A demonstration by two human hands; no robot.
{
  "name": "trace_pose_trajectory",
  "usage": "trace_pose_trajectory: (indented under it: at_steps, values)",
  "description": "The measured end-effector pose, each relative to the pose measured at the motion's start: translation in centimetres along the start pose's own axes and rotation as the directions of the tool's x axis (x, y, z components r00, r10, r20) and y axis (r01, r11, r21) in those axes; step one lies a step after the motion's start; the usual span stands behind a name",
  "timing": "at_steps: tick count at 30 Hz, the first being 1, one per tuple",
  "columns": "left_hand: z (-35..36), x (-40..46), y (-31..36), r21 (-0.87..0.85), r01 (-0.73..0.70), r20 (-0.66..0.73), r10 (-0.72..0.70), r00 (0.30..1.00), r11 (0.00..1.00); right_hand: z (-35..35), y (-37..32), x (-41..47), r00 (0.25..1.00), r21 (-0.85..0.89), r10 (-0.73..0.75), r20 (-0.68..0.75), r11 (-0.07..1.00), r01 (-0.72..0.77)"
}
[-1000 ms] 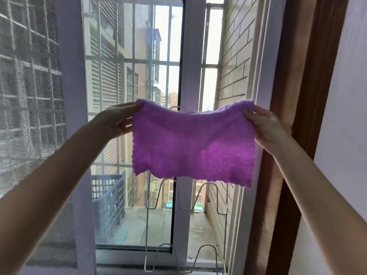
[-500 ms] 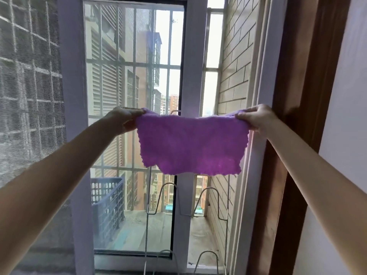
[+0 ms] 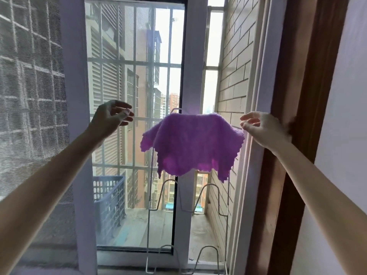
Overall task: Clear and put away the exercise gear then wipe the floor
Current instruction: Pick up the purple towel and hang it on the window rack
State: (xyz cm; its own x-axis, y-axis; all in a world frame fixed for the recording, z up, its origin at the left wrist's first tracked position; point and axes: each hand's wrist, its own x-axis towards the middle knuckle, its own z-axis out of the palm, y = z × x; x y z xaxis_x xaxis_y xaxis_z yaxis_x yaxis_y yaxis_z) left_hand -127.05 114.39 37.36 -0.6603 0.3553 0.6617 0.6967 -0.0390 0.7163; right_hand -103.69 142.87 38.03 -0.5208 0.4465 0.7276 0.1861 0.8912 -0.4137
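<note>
A purple cloth (image 3: 191,144) hangs draped over the top of a thin wire rack (image 3: 184,199) that stands in front of the window. Its corners droop on both sides. My left hand (image 3: 112,120) hovers to the left of the cloth, fingers relaxed, holding nothing. My right hand (image 3: 262,129) hovers just off the cloth's right corner, fingers loosely spread; whether a fingertip still touches the cloth cannot be told.
A white window frame (image 3: 191,56) with glass and outside bars fills the middle. A mesh screen (image 3: 29,96) is on the left. A blue slotted basket (image 3: 109,201) stands outside on the ledge. A brown wooden frame (image 3: 294,135) and a white wall are on the right.
Both hands have let go of the purple cloth and drawn apart. The cloth, earlier stretched between them, now hangs on the wire rack.
</note>
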Motion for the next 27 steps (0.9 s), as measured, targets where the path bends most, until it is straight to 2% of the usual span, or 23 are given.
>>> trace_pose_trajectory:
  at_steps: [2, 4, 7, 10, 12, 14, 18, 23, 27]
  values:
    - [0.2, -2.0, 0.2, -0.052, -0.041, -0.018, 0.040, 0.999, 0.998, 0.4, -0.3, -1.9, 0.995, 0.064, -0.051, -0.081, 0.996, 0.057]
    - [0.6, -4.2, 0.4, -0.176, -0.018, -0.023, 0.014, 1.000, 0.984, 0.9, -0.5, -4.0, 0.996, 0.253, -0.016, -0.090, 0.967, 0.038]
    - [1.5, -8.0, 0.6, -0.387, 0.046, 0.022, -0.040, 0.999, 0.921, 1.6, -1.3, -7.9, 0.999, 0.586, 0.038, -0.029, 0.810, -0.014]
    - [2.6, -12.2, 0.3, -0.486, 0.134, 0.115, -0.089, 0.989, 0.864, 2.5, -1.5, -11.6, 0.996, 0.723, 0.074, 0.057, 0.684, -0.093]
    - [3.5, -15.0, -0.2, -0.490, 0.180, 0.177, -0.105, 0.979, 0.853, 2.8, -1.5, -14.0, 0.986, 0.793, 0.121, 0.112, 0.587, -0.162]
    - [4.7, -17.4, -0.6, -0.535, 0.231, 0.226, -0.125, 0.966, 0.813, 2.9, -1.4, -16.5, 0.973, 0.844, 0.185, 0.141, 0.491, -0.216]
    - [7.5, -21.3, -1.1, -0.639, 0.370, 0.261, -0.262, 0.929, 0.675, 2.5, -0.3, -21.3, 0.913, 0.890, 0.373, 0.165, 0.343, -0.301]
    - [10.5, -25.3, -2.0, -0.688, 0.502, 0.346, -0.371, 0.862, 0.524, 1.6, 2.2, -27.2, 0.801, 0.862, 0.563, 0.203, 0.285, -0.419]
    - [13.3, -28.0, -3.3, -0.670, 0.617, 0.444, -0.443, 0.779, 0.413, 0.6, 4.4, -31.7, 0.717, 0.841, 0.659, 0.226, 0.241, -0.485]
